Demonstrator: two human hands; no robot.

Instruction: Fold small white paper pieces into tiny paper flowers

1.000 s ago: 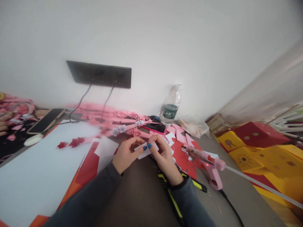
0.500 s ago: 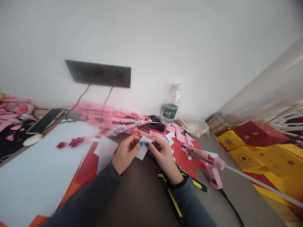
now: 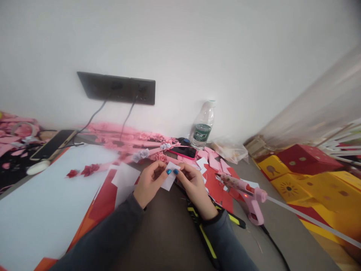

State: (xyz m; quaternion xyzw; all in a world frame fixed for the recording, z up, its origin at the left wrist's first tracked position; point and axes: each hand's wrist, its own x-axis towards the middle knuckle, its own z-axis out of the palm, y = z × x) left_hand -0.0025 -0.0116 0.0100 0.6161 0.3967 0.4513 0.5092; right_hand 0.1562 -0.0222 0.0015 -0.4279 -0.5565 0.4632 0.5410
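Between my two hands is a small piece of white paper [image 3: 168,182], held up just above the grey table. My left hand [image 3: 150,182] pinches its left side, thumb on the near face and fingers curled behind. On the other side my right hand [image 3: 194,184] grips the paper's upper right edge the same way, the two thumbs nearly touching. Under my right wrist lies a black and yellow-green tool [image 3: 207,241], partly covered by the arm. A pink glue gun [image 3: 244,190] with a lit red light and a long glue stick rests to the right of my right hand.
Red paper pieces [image 3: 217,184] and pink ones lie by the glue gun. Behind my hands are a phone [image 3: 184,151], a water bottle [image 3: 203,126] and pink paper flowers [image 3: 160,156]. Large white sheets [image 3: 50,203] cover the left. Yellow boxes [image 3: 318,192] stand at right.
The view has shifted very slightly. Both hands keep the same pinch on the white paper, with no clear movement of it.
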